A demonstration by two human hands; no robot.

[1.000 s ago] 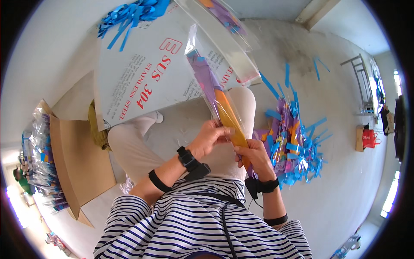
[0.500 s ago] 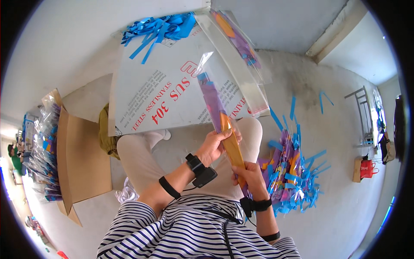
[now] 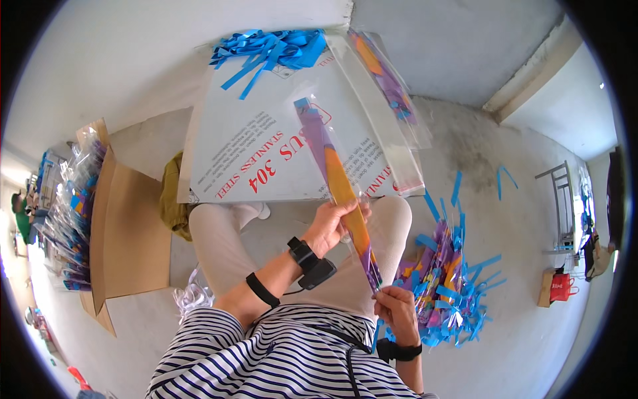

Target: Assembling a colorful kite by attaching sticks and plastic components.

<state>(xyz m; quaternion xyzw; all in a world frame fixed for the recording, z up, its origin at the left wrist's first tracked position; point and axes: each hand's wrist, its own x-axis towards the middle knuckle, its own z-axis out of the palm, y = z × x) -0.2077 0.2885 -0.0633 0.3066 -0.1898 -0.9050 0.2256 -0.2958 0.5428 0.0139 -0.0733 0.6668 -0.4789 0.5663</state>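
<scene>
A long, flat purple and orange packet point(image 3: 345, 193) in a clear plastic sleeve slants across my lap. Its blue-tipped far end overlaps the white board, and its near end points toward my right hip. My left hand point(image 3: 330, 225) is closed round the middle of it, thumb on top. With fingertips pinched together, my right hand point(image 3: 397, 309) grips the narrow near end. Beside that hand, on the floor at the right, lies a heap of similar purple and orange pieces point(image 3: 442, 272) with blue strips.
On the white board point(image 3: 232, 156) before me lie blue ribbons point(image 3: 276, 50). Clear plastic sleeves point(image 3: 372, 113) lie along its right side. A cardboard box point(image 3: 133, 233) at the left stands against many packed sleeves point(image 3: 70, 219). White string point(image 3: 194, 296) lies by my left leg.
My right hand has slid down the packet to its near end, uncovering the lower part. The left hand keeps its hold on the middle. The whole view has shifted slightly.
</scene>
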